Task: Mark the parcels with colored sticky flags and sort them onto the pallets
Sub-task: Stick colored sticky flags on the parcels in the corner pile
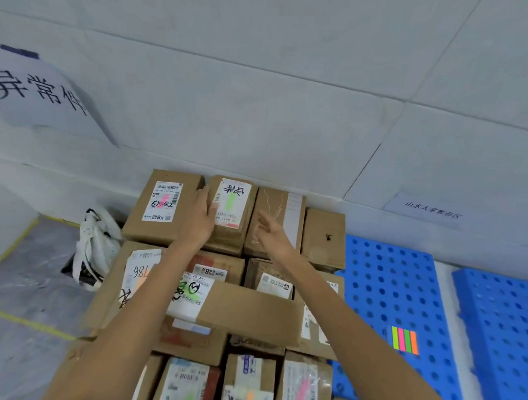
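Note:
Several cardboard parcels are stacked on a blue perforated pallet [388, 282] against the wall. My left hand [200, 218] grips the left side of a small parcel [235, 222] in the back row; its white label carries a green flag. My right hand [272, 233] hovers open just right of that parcel, over a brown parcel [282, 209] with a white strip. The parcel [162, 205] left of it bears a pink flag. A pad of sticky flags [404, 339] in yellow, pink, green and orange lies on the bare right part of the pallet.
A second blue pallet [500, 327] lies at the far right. A white and black bag [95, 247] sits on the floor left of the stack. Yellow tape lines cross the grey floor [23, 281]. Paper signs hang on the white wall.

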A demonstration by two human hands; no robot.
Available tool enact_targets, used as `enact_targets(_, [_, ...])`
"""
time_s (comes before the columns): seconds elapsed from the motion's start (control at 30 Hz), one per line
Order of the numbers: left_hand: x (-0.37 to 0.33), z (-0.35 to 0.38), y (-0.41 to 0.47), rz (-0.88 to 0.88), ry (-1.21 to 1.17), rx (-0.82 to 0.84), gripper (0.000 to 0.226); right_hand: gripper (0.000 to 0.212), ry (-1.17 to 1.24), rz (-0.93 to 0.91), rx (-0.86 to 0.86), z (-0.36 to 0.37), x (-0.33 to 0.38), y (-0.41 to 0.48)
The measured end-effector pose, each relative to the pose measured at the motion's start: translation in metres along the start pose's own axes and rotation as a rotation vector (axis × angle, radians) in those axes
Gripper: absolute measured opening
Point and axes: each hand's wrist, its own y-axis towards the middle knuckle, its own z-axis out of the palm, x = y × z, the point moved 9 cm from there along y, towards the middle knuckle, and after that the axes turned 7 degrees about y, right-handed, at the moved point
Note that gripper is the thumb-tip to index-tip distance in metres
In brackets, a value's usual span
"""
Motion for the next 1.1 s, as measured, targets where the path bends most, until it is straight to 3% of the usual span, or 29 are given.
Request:
enact_targets(0.2, [-0.056,-0.015,-0.043,0.22,-0.045,-0.13,0.036,0.028,0.097,-0.097,-0.133,-0.077,-0.002,-0.059])
enact_targets(0.43, [-0.134,0.047,-0.156,0.437,-0.106,0.015,0.033,0.022,0.108,-0.1,-0.184,-0.164,-0.071,-0.164])
enact_targets(0.53, [-0.143,0.097,-0.204,0.448,-0.142,0.135,0.03,0.017,-0.144,-0.079,-0.175,-0.193,-0.12,-0.199])
enact_targets(0.6, [-0.144,0.133,-0.235,0.43,-0.154,0.22,0.027,0.018,-0.469,-0.046,-0.136,-0.209,-0.163,-0.213])
enact_targets(0.73, [-0.131,0.201,-0.279,0.343,-0.109,0.353,0.028,0.06,-1.046,0.117,0.148,-0.211,-0.242,-0.23])
enact_targets(0.83, [-0.117,0.233,-0.3,0.279,-0.059,0.358,0.026,0.083,-1.302,0.075,0.223,-0.204,-0.271,-0.241])
enact_targets(0.93, [-0.109,0.249,-0.321,0.218,-0.008,0.325,0.026,0.083,-1.388,0.011,0.229,-0.203,-0.285,-0.245])
enact_targets(1.1, [-0.103,0.258,-0.342,0.147,0.012,0.274,0.024,0.063,-1.276,-0.061,0.2,-0.208,-0.286,-0.236])
